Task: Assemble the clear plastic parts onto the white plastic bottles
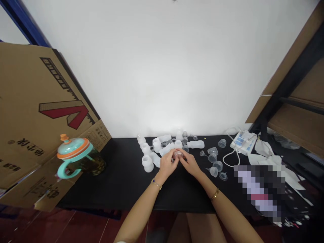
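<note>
My left hand (167, 164) and my right hand (189, 163) meet over the middle of the black table (121, 182). Together their fingers pinch a small clear round part (178, 154) held just above the tabletop. Right behind the hands lie several translucent white bottles (152, 155), some upright and some on their sides. To the right of my right hand sit several small clear cup-shaped pieces (214, 161). A thin bracelet circles each wrist.
A glass mug with a teal and orange lid (76, 156) stands at the table's left end, against a large tilted cardboard box (37, 114). A white device with cables (243, 141) and crumpled plastic lie at the right. Shelving rises at the far right.
</note>
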`<state>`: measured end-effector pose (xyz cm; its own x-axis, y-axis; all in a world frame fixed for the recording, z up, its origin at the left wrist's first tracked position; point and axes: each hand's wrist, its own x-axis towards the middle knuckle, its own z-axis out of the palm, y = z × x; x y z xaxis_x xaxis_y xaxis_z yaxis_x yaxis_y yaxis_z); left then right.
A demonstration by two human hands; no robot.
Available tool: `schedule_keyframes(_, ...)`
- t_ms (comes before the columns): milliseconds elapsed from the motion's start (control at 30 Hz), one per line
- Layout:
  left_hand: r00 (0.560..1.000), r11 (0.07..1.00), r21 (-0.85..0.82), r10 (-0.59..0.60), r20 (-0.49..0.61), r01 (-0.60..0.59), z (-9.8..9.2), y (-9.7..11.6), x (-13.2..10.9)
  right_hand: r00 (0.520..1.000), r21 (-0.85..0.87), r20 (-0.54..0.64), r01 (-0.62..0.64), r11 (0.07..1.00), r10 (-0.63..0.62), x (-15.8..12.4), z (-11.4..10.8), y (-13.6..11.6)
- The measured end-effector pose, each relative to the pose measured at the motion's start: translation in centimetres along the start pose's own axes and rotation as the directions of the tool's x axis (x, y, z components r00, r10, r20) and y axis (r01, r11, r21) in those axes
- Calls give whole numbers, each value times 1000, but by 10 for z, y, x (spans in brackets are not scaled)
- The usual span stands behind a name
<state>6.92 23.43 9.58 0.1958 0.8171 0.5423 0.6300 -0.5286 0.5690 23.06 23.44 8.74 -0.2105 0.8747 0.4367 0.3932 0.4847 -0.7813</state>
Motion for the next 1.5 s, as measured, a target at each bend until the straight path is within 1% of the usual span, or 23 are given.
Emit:
schedule_keyframes(233, 1000, 999, -32, -9, 27, 9, 2, 2, -1, 1000, -30, -5, 15, 999, -15, -3, 2, 7)
schedule_keyframes(467, 999, 994, -101, -33, 16, 35, 1, 4, 0, 1000, -43, -10, -30, 999, 29, -3, 4, -1)
schedule_keyframes(600, 998, 987, -153, -46, 34, 51, -1, 5, 1, 998, -22, -9, -59, 998, 59, -3, 3, -3)
schedule_keyframes(733, 998, 985, -164, -43, 42, 49, -2, 5, 1, 999, -12, -9, -51, 999, 51, -4, 4, -4)
schedule_keyframes(833, 999, 980, -195, -44, 12, 45, -1, 5, 1, 998, 36, -26, -54, 998, 55, -5, 6, -5)
schedule_keyframes(933, 997, 969, -236, -72, -20, 66, 1, 5, 0, 992, 128, -63, -98, 987, 107, -7, 7, -4)
schedule_keyframes(1000, 996, 970, -234, -82, -39, 71, 3, 5, 0, 988, 159, -77, -119, 980, 133, -8, 8, -3)
schedule_keyframes(1067, 996, 976, -212, -70, -58, 56, 4, 5, 0, 986, 141, -86, -130, 981, 143, -8, 8, -2)
schedule_keyframes(1167, 995, 983, -180, -46, -85, 30, 3, 4, 0, 982, 44, -113, -148, 988, 153, -8, 8, -4)
schedule_keyframes(1300, 994, 985, -172, -46, -96, 29, 2, 4, 0, 989, -93, -101, -122, 988, 112, -7, 6, -7)
schedule_keyframes(1400, 994, 983, -166, -85, -64, 74, 1, 4, 0, 991, -117, -104, -101, 988, 89, -7, 6, -6)
schedule_keyframes(1500, 994, 981, -162, -109, 2, 108, 1, 4, 2, 989, -107, -123, -99, 989, 86, -7, 6, -4)
